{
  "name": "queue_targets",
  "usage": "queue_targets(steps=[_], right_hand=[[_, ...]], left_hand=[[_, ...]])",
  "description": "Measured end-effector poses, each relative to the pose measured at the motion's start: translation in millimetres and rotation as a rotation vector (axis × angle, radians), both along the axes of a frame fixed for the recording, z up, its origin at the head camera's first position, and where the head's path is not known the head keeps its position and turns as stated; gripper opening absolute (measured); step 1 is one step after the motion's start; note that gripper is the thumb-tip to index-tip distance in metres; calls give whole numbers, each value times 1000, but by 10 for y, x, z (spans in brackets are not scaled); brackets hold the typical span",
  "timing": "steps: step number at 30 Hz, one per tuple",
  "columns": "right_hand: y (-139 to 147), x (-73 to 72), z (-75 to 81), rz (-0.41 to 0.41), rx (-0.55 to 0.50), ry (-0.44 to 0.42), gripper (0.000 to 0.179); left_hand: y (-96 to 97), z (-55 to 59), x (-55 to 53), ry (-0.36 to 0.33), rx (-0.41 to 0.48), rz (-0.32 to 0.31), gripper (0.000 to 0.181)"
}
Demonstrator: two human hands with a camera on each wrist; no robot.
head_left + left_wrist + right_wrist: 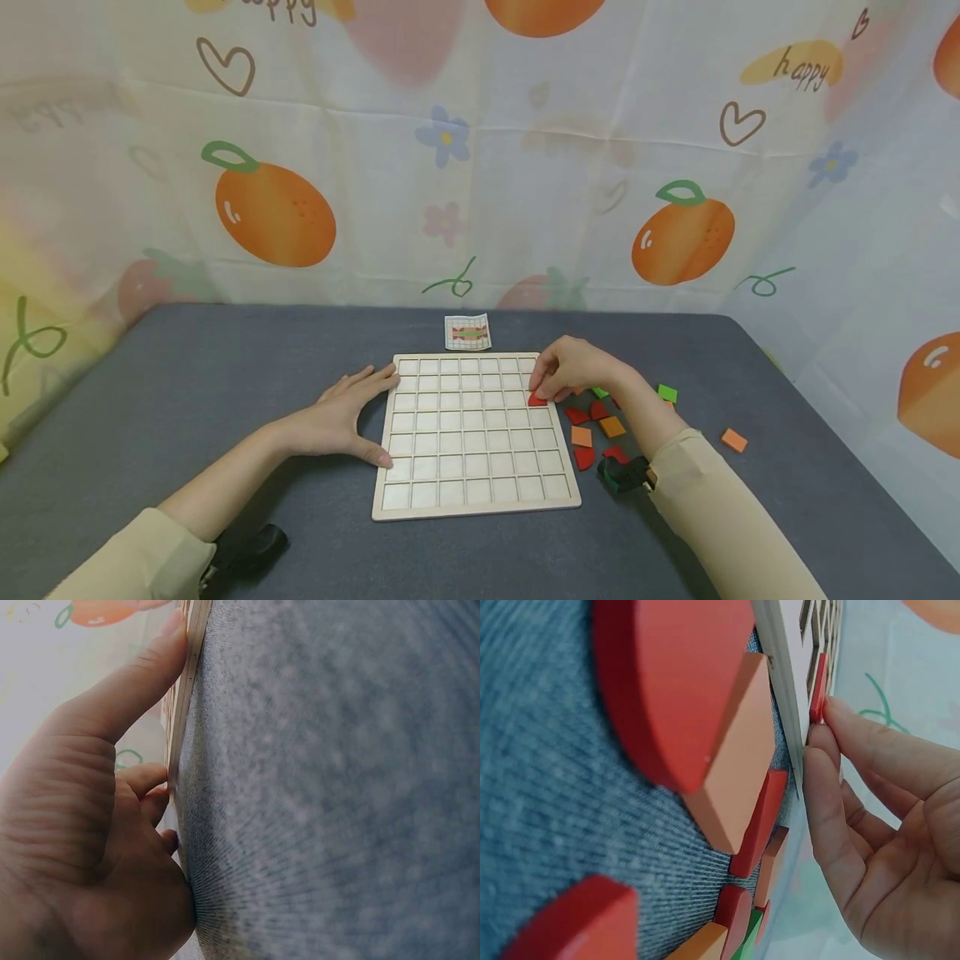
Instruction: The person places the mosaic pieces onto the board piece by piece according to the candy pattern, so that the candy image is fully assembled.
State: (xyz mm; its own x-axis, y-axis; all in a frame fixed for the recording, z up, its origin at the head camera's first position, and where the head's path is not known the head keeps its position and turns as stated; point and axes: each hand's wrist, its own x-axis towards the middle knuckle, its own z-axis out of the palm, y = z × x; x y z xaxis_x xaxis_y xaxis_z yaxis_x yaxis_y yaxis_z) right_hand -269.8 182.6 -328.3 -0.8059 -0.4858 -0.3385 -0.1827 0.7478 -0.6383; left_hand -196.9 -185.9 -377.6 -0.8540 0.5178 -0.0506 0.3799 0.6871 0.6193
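Note:
A pale wooden grid board (462,442) lies flat on the dark table. My left hand (336,423) rests along its left edge, thumb and fingers spread apart, with the thumb near the lower left corner. In the left wrist view that thumb (142,679) lies against the board's rim. At the right side of the board, in the column nearest the edge, my right hand (577,367) pinches a red piece (536,401) between thumb and fingertips. The right wrist view shows this red piece (819,688) standing above the grid's surface, fingertips at its near end.
Several loose pieces lie right of the board, partly under my right forearm: red curved ones (583,457), orange squares (581,436) and a green one (667,392). One orange square (734,440) sits farther right. Behind the board lies a small pattern card (468,332). A printed curtain (480,208) hangs behind.

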Motion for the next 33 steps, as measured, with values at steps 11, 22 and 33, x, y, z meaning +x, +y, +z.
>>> queue_targets(steps=[11, 22, 33], right_hand=[[-9, 20, 38, 23, -12, 12, 14], [69, 6, 100, 5, -39, 45, 18], [281, -47, 139, -37, -18, 86, 22]], left_hand=[[4, 16, 21, -4, 2, 7, 116], [-5, 30, 38, -7, 3, 3, 115], [11, 12, 15, 1, -3, 2, 115]])
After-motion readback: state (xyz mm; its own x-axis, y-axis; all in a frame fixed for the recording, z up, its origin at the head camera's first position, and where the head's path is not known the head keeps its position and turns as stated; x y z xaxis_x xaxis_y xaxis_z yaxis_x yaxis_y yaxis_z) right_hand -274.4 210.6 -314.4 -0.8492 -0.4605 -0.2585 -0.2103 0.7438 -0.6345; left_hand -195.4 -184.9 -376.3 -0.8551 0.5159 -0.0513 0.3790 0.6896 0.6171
